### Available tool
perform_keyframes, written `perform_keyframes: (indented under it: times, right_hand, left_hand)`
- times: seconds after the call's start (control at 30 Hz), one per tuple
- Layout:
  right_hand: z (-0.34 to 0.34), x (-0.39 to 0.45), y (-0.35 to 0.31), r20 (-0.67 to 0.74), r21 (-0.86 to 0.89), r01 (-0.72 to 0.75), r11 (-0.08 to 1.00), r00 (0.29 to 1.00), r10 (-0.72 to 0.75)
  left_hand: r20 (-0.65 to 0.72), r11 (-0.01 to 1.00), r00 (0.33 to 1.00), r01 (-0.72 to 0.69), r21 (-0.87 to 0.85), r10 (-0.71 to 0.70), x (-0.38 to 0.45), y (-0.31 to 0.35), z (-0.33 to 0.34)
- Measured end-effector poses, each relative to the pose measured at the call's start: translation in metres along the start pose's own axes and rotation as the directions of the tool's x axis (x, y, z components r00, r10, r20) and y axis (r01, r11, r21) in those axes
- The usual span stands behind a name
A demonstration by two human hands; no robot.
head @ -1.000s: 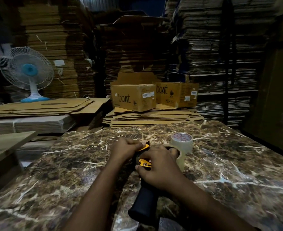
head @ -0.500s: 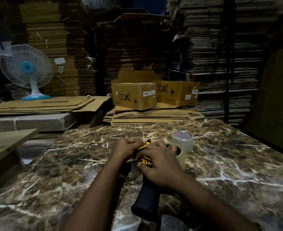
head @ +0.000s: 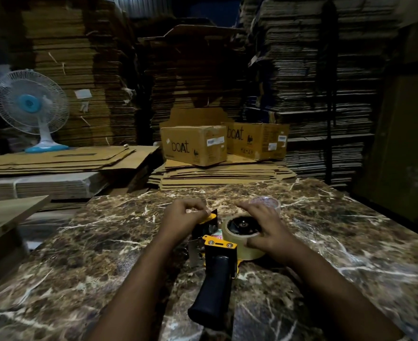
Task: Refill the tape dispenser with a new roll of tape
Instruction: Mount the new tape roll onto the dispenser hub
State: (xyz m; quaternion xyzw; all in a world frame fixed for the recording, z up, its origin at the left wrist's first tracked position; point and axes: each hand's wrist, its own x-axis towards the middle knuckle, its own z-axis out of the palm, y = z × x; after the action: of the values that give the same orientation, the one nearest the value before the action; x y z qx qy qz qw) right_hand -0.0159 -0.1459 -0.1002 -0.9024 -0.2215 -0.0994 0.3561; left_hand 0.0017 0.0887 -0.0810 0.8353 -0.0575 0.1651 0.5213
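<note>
A yellow and black tape dispenser (head: 219,252) lies on its side on the marble table (head: 80,254), its black handle pointing toward me. A roll of clear tape (head: 230,233) sits on the dispenser's hub. My right hand (head: 264,227) rests over the roll, thumb against its outer side and fingers spread over its far rim. My left hand (head: 185,217) pinches the yellow flap at the dispenser's front end. A second tape roll (head: 267,201) stands upright just behind my right hand, partly hidden by it.
Two cardboard boxes marked "boat" (head: 194,145) sit on flattened cartons beyond the table. A white and blue fan (head: 30,107) stands at the left on more flat cardboard. Tall cardboard stacks fill the background. A wooden board (head: 6,215) lies at the left.
My right hand has moved off the dispenser's body and onto the roll on the hub, uncovering the yellow plate and handle. My left hand stays at the front flap. The camera has come closer.
</note>
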Motion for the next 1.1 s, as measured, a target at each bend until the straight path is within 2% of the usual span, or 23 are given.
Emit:
perform_keyframes:
  times: [0.1, 0.3, 0.47, 0.73, 0.93, 1.1]
  right_hand:
    - [0.0, -0.001, 0.001, 0.068, 0.009, -0.011, 1.0, 0.998, 0.011]
    - [0.008, 0.003, 0.012, 0.013, 0.037, -0.053, 0.998, 0.999, 0.052]
    - [0.008, 0.004, 0.01, -0.044, -0.022, -0.087, 0.996, 0.995, 0.086]
    - [0.009, -0.001, 0.0, -0.099, -0.069, -0.142, 0.987, 0.986, 0.135]
    - [0.009, 0.001, 0.004, -0.088, -0.04, -0.155, 0.987, 0.985, 0.151]
    - [0.012, 0.004, 0.009, -0.081, -0.047, -0.155, 0.987, 0.985, 0.151]
  left_hand:
    - [0.099, 0.997, 0.995, -0.029, 0.067, 0.022, -0.002, 0.004, -0.003]
    - [0.262, 0.969, 0.965, -0.05, 0.241, -0.015, -0.003, 0.012, -0.004]
    - [0.311, 0.973, 0.946, 0.024, 0.231, -0.097, -0.002, 0.016, 0.0]
    - [0.366, 0.924, 0.926, -0.054, 0.378, -0.096, 0.005, 0.019, 0.006]
    - [0.415, 0.901, 0.908, -0.14, 0.409, -0.047, 0.004, 0.026, 0.002]
    - [0.434, 0.923, 0.9, -0.139, 0.358, -0.032, 0.003, 0.024, 0.0]
